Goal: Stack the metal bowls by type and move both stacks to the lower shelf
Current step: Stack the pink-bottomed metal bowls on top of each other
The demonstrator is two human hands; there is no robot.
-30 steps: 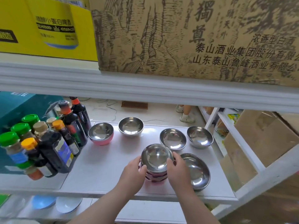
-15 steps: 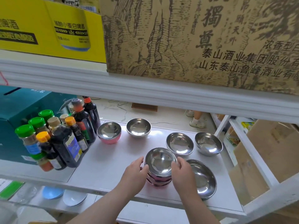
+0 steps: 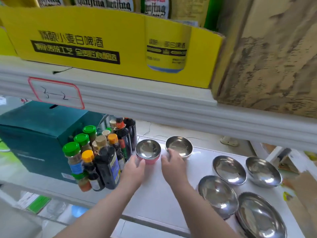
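A steel bowl with a pink outside [image 3: 148, 151] stands at the back of the white shelf [image 3: 154, 194], beside the bottles. My left hand [image 3: 135, 167] presses its left side and my right hand [image 3: 171, 162] its right side, so both cup it. Just right of it is a plain steel bowl [image 3: 180, 145], partly behind my right fingers. A stack of pink-sided bowls [image 3: 217, 193] stands at the front right, with a wide steel bowl [image 3: 260, 217] beside it. Two more plain steel bowls [image 3: 229, 169] [image 3: 263, 170] sit behind those.
Several sauce and spice bottles [image 3: 103, 158] crowd the shelf's left, next to a teal box [image 3: 34, 134]. The upper shelf's thick white edge [image 3: 154, 103] hangs low overhead, carrying a yellow carton [image 3: 103, 45] and a brown carton [image 3: 274, 57]. Items lie on the lower shelf [image 3: 51, 208].
Both hands let go of the stack at the front and moved back and left to the lone pink-sided bowl. The view swung left and up.
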